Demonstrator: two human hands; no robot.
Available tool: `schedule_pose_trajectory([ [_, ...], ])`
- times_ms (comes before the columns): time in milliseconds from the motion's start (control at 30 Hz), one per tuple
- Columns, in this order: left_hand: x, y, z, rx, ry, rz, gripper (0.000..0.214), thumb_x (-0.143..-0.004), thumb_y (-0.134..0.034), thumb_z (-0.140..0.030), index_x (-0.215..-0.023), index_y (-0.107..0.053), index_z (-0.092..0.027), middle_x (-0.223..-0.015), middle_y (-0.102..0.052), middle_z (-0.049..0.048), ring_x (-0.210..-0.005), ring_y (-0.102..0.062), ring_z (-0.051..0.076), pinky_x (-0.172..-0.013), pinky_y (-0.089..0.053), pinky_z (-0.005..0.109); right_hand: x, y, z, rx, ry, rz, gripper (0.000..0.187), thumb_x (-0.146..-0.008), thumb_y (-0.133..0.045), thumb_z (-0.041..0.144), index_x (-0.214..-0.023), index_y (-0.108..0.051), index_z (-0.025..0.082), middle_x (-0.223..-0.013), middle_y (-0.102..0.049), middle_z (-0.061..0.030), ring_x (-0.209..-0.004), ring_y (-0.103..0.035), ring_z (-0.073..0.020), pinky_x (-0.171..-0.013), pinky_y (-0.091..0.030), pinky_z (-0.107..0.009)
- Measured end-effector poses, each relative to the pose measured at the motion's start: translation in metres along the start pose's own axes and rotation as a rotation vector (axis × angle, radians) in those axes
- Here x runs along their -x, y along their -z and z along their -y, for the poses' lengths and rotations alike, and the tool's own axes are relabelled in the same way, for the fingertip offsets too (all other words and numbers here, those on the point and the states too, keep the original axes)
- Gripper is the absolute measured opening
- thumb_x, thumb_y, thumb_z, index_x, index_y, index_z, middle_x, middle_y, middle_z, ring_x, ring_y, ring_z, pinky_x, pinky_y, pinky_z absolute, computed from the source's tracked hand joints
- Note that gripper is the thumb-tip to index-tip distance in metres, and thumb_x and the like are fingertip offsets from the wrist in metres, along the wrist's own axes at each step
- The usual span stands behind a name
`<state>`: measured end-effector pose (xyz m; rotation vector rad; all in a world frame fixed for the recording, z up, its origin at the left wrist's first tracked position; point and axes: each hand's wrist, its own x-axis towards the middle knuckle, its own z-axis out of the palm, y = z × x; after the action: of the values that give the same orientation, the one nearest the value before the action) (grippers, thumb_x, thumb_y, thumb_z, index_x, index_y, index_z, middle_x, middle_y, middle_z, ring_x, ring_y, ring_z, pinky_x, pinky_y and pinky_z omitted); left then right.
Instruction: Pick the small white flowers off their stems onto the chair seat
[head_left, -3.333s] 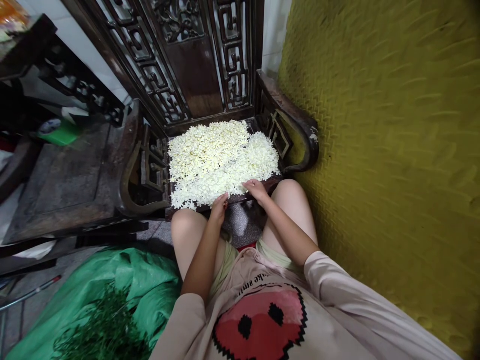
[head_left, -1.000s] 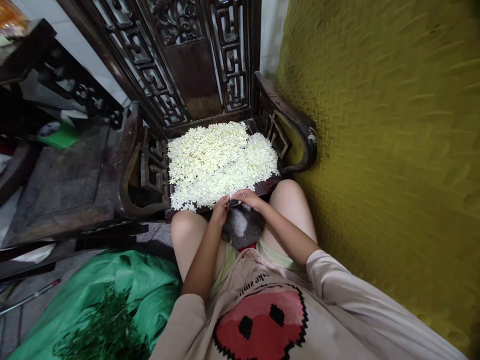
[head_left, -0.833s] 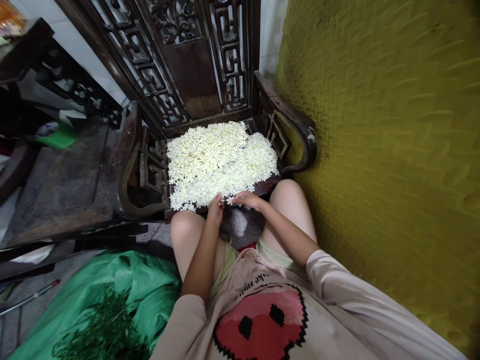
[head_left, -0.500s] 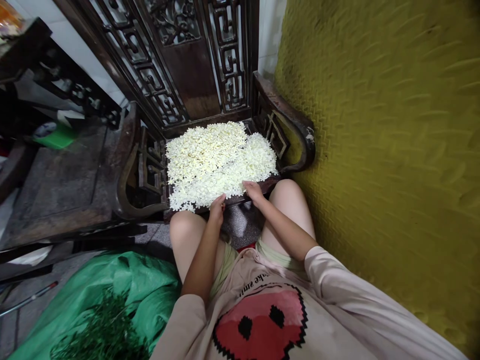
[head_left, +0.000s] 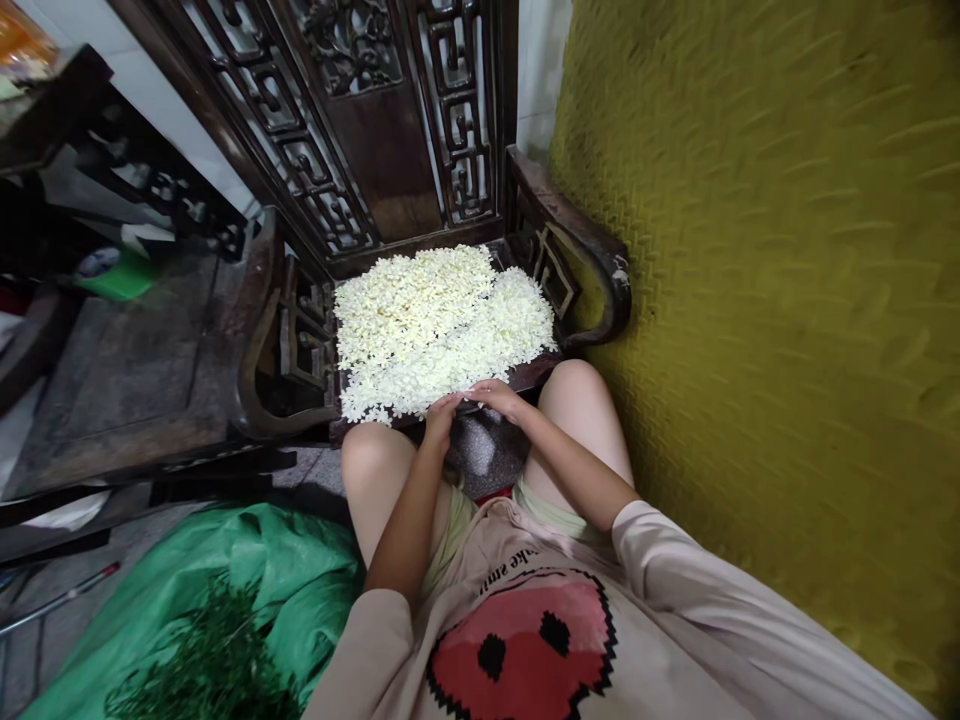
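A broad layer of small white flowers covers the seat of a dark carved wooden chair. Yellowish blossoms lie at the back left and whiter ones along the front and right. My left hand and my right hand meet at the front edge of the seat, just in front of the flowers. The fingers of both are closed and pinched together, fingertips close to touching. What lies between them is too small to make out.
Carved armrests flank the seat. To the left stands another wooden seat with a green container. Below it lies a green sheet with leafy sprigs. A yellow textured surface rises at right.
My right hand has moved left and slightly down from the flower edge to meet my left hand. The left hand has shifted slightly right. The flower layer looks the same.
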<state>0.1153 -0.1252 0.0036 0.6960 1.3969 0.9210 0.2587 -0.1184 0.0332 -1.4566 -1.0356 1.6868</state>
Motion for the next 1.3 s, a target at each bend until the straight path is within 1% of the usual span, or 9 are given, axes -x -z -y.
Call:
schedule_pose_trajectory([
  [133,-0.001,0.0,0.0,0.01,-0.003,-0.017,0.036,-0.052,-0.071,-0.044,-0.07,-0.064,-0.014,-0.047,-0.042,-0.0052,-0.046,-0.032,0.006,-0.047,-0.025,0.022,0.001,-0.002,0.003,-0.031,0.028,0.027,0.04,-0.047,-0.072,0.045,-0.068,-0.062,0.013,-0.057,-0.052,0.0036,-0.056,-0.041,-0.0081,-0.056,-0.03,-0.022],
  [300,-0.001,0.0,0.0,-0.004,-0.009,0.003,0.035,-0.053,-0.07,-0.042,-0.072,-0.064,-0.014,-0.047,-0.043,-0.0045,-0.046,-0.033,0.006,-0.047,-0.025,0.023,0.0,-0.001,0.001,0.022,0.06,-0.001,0.039,-0.049,-0.071,0.046,-0.068,-0.063,0.013,-0.059,-0.053,0.0026,-0.059,-0.043,-0.0091,-0.059,-0.031,-0.023],
  [433,-0.001,-0.001,0.0,0.012,0.006,0.01,0.034,-0.051,-0.071,-0.04,-0.071,-0.064,-0.014,-0.046,-0.042,-0.0051,-0.045,-0.032,0.006,-0.046,-0.023,0.022,-0.001,0.0,-0.001,0.048,0.064,-0.005,0.039,-0.05,-0.07,0.047,-0.065,-0.062,0.013,-0.058,-0.052,0.003,-0.058,-0.042,-0.009,-0.059,-0.03,-0.023],
  [633,0.002,-0.002,-0.001,0.034,-0.005,0.011,0.035,-0.051,-0.071,-0.043,-0.069,-0.062,-0.014,-0.045,-0.04,-0.0057,-0.043,-0.031,0.005,-0.045,-0.02,0.022,-0.001,0.0,-0.001,0.008,0.064,0.048,0.039,-0.048,-0.071,0.046,-0.065,-0.061,0.012,-0.058,-0.052,0.0031,-0.057,-0.041,-0.0082,-0.058,-0.029,-0.022],
  [800,0.002,-0.003,-0.002,0.049,0.004,0.018,0.037,-0.051,-0.071,-0.044,-0.07,-0.061,-0.014,-0.046,-0.04,-0.0057,-0.043,-0.03,0.005,-0.045,-0.019,0.021,0.001,0.0,0.001,0.011,0.067,0.009,0.038,-0.049,-0.07,0.047,-0.064,-0.062,0.013,-0.059,-0.054,0.0024,-0.059,-0.043,-0.0093,-0.058,-0.03,-0.023],
  [900,0.001,-0.002,-0.003,0.057,0.022,0.005,0.037,-0.052,-0.071,-0.045,-0.068,-0.06,-0.014,-0.045,-0.038,-0.0064,-0.042,-0.029,0.004,-0.044,-0.018,0.021,-0.001,0.0,-0.001,0.0,0.05,-0.011,0.037,-0.048,-0.07,0.045,-0.066,-0.063,0.013,-0.061,-0.056,0.0015,-0.06,-0.045,-0.0104,-0.059,-0.032,-0.023],
  [1000,0.001,-0.001,-0.004,0.059,0.022,-0.01,0.037,-0.053,-0.07,-0.045,-0.069,-0.059,-0.014,-0.046,-0.038,-0.0064,-0.042,-0.029,0.004,-0.044,-0.018,0.021,-0.004,0.001,-0.004,0.007,0.014,-0.02,0.036,-0.047,-0.071,0.042,-0.068,-0.065,0.013,-0.063,-0.059,0.0005,-0.061,-0.046,-0.011,-0.06,-0.033,-0.024],
  [1200,0.0,-0.001,-0.004,0.062,0.031,-0.042,0.037,-0.053,-0.07,-0.044,-0.071,-0.059,-0.014,-0.048,-0.04,-0.006,-0.042,-0.03,0.004,-0.044,-0.018,0.021,-0.007,0.003,-0.007,0.04,0.014,-0.035,0.031,-0.049,-0.07,0.04,-0.066,-0.065,0.013,-0.059,-0.058,0.0012,-0.059,-0.046,-0.0104,-0.06,-0.034,-0.024],
  [1300,-0.003,0.0,-0.003,0.078,0.033,-0.086,0.035,-0.056,-0.067,-0.044,-0.073,-0.059,-0.014,-0.052,-0.042,-0.0055,-0.042,-0.032,0.003,-0.043,-0.018,0.02,-0.005,0.001,-0.009,0.056,-0.013,-0.022,0.03,-0.048,-0.071,0.038,-0.063,-0.065,0.013,-0.059,-0.059,0.0003,-0.058,-0.046,-0.01,-0.06,-0.034,-0.024],
])
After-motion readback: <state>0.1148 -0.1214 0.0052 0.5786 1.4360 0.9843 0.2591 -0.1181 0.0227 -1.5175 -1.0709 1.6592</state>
